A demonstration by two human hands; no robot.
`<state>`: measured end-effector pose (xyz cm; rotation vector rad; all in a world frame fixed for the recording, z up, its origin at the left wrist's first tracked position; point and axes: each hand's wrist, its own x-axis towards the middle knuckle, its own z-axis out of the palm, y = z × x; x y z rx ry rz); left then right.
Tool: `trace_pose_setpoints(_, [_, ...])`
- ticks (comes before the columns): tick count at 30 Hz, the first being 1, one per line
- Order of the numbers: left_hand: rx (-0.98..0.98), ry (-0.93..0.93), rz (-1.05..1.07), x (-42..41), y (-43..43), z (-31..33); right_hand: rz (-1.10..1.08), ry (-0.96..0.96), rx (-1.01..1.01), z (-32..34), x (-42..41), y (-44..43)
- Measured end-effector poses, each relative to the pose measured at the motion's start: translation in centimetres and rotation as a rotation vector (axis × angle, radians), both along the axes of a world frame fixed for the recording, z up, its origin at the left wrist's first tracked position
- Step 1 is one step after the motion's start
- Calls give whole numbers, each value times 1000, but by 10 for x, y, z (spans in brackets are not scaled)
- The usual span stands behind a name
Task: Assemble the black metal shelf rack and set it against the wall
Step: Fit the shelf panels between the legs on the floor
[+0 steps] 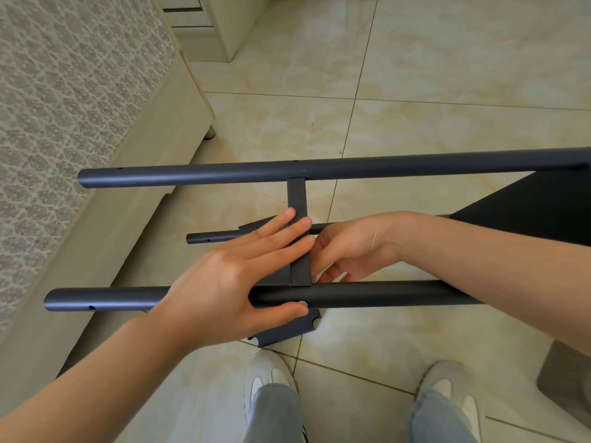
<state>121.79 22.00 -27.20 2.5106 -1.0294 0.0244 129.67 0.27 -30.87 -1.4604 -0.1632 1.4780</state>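
The black metal rack lies on its side above the tiled floor. Its far tube (pixel 224 172) and near tube (pixel 383 294) run left to right, and a thinner tube (pixel 211 237) lies lower between them. A flat shelf panel edge (pixel 297 196) spans the two big tubes. My left hand (pixel 230 279) lies flat with straight fingers on the panel, the thumb under the near tube beside a silver screw head (pixel 302 304). My right hand (pixel 348 247) reaches in from the right with fingers curled behind the panel; what they hold is hidden. Another black shelf panel (pixel 527 212) is fixed at the right end.
A bed (pixel 64 123) with a patterned cover and cream frame runs along the left, its leg (pixel 210 131) near the rack. A cream cabinet (pixel 230 27) stands at the back. My two feet in white shoes (pixel 268 375) stand below the rack. A grey object (pixel 569 378) sits at the right edge.
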Motion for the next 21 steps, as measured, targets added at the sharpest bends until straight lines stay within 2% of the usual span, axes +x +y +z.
trace_pose_setpoints(11, [11,-9,-2,0,0,1,7,43,26,-2,0,0])
trace_pose_setpoints(21, [4,-25,-6,0,0,-1,10,-44,-75,2,-5,4])
